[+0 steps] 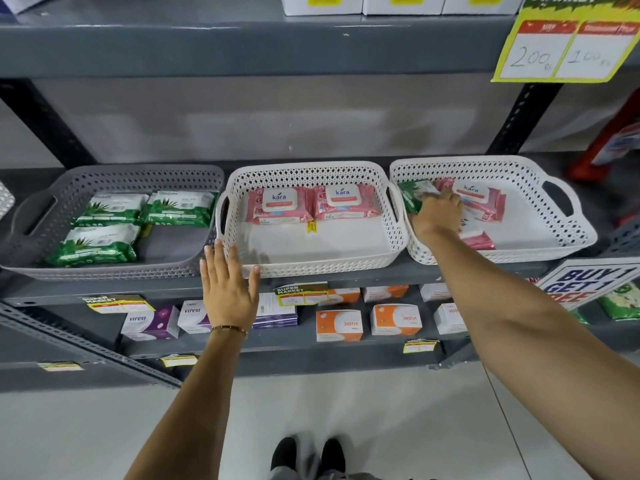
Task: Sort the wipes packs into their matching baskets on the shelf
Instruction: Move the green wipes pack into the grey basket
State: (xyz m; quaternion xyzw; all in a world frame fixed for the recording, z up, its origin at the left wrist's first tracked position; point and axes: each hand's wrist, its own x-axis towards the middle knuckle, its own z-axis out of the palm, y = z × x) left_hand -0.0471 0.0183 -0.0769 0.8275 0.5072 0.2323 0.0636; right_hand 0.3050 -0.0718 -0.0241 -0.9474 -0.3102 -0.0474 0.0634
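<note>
Three baskets stand in a row on the grey shelf. The grey basket (41, 216) on the left holds three green wipes packs (110, 207). The middle white basket (311, 261) holds two pink Kara packs (282, 204) side by side at its back. The right white basket (554, 233) holds a mix: a green pack (414, 194) at its left end and several pink packs (481, 200). My right hand (438, 214) reaches into this basket, fingers resting on the green pack. My left hand (228, 289) lies flat and open against the front corner of the middle basket.
The shelf below carries small boxes (339, 325) and yellow price tags (301, 294). A yellow price sign (564, 46) hangs from the upper shelf at the right. A "Buy 1 Get 1" card (585, 282) sticks out at the right edge. A red object (609, 140) stands far right.
</note>
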